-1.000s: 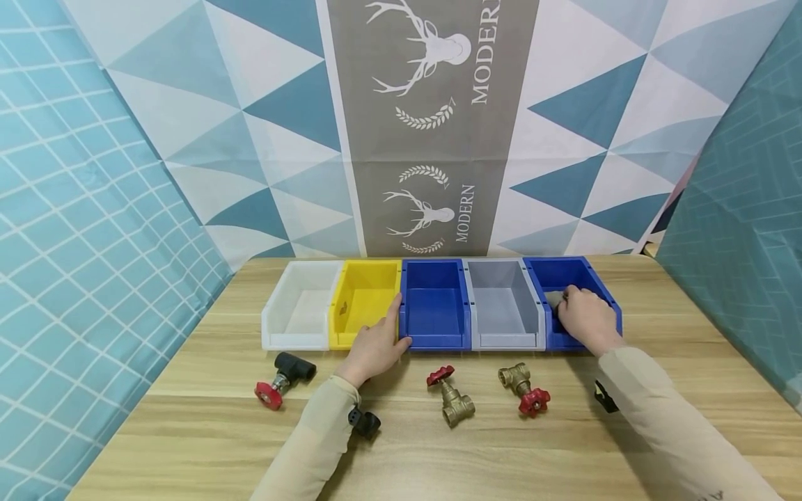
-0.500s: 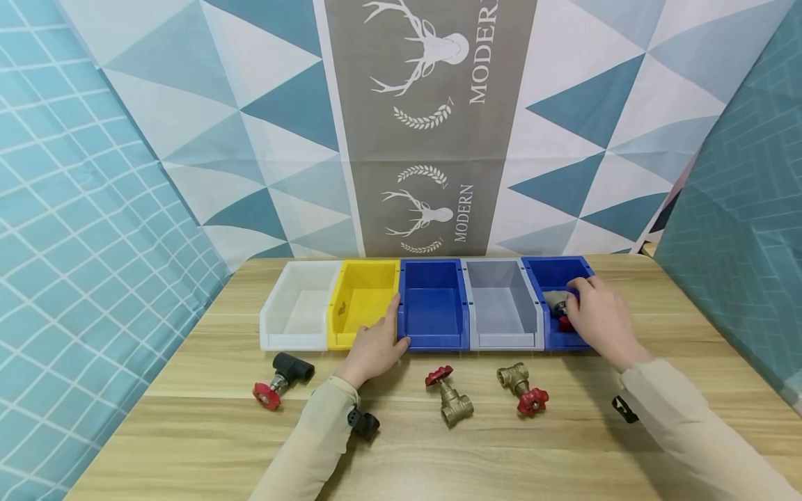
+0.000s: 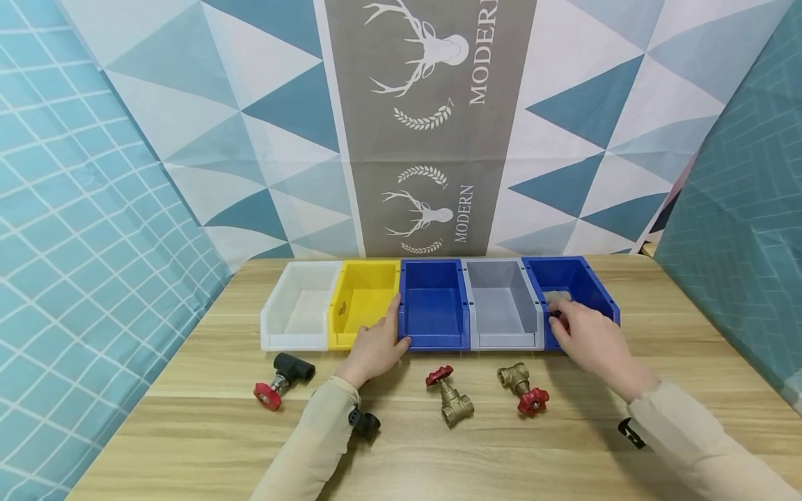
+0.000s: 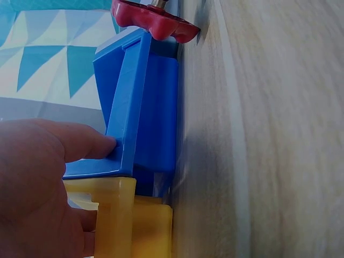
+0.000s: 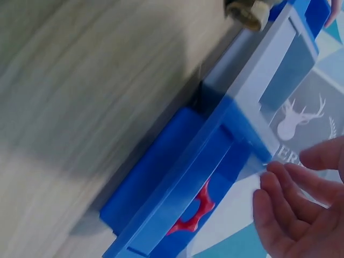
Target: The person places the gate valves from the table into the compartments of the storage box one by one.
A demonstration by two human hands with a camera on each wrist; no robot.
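My right hand (image 3: pixel 592 337) hovers over the front of the right-hand blue bin (image 3: pixel 589 285), its fingers loosely bent. In the right wrist view nothing lies between thumb and fingers. A valve with a red handwheel (image 5: pixel 203 204) lies inside that bin; its greyish body (image 3: pixel 556 297) partly shows past the fingers. My left hand (image 3: pixel 372 350) rests on the row of bins, index finger laid along the divider between the yellow bin (image 3: pixel 341 341) and the middle blue bin (image 3: pixel 435 341). Its thumb touches the middle blue bin's front lip.
A white bin (image 3: pixel 294 341) and a grey bin (image 3: pixel 507 339) complete the row. In front on the wooden table (image 3: pixel 501 466) lie a black valve with red handwheel (image 3: pixel 285 378) and two brass valves, one centre (image 3: pixel 452 403), one right (image 3: pixel 520 386).
My right hand has drawn back from deep in the right-hand blue bin, letting go of the valve, and its fingers have shifted left over the bin's front. The left hand stays put.
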